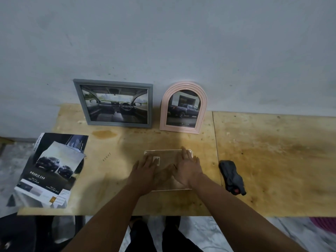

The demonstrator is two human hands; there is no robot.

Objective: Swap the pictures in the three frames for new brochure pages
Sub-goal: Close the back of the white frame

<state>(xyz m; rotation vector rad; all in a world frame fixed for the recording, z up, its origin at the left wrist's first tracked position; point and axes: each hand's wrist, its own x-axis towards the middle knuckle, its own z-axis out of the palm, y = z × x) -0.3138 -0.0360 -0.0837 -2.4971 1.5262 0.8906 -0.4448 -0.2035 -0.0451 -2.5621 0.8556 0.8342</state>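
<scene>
Both hands lie flat, fingers straight, pressing the third frame (168, 170), which lies face-down at lower centre on the table (272, 160). My left hand (145, 170) covers its left half near a small pale tab (156, 159); my right hand (188, 170) covers the right half. Nothing is pinched or curled round; I'm only bearing down on the backing.

I'd guess I'm seating or loosening the back panel, but I cannot tell which.

Risks from here:
- Flat palms give no hold, so if I push unevenly the frame can skate on the plywood.
- Pressing hard mid-panel could flex the backing or crack any glass under it. I can't see whether there is glass.
- A thin dark mark (175, 166) sits between my hands, maybe a clip or a pin; too small to tell. It could snag a finger.

Room: the frame's near edge sits well back from the table's near edge, so there's margin toward me. To the right, the black tool (232, 177) lies near, just past the board seam (216, 151); a wide right sweep would knock it. To the left there's bare board, then the brochure pages (49, 171) at lower left, overhanging the table's left edge, and a nudge could tip them off. At upper centre the grey frame (116, 104) and pink arch frame (183, 108) lean on the wall (163, 42), both showing car pictures. A forward shove could topple them.
</scene>
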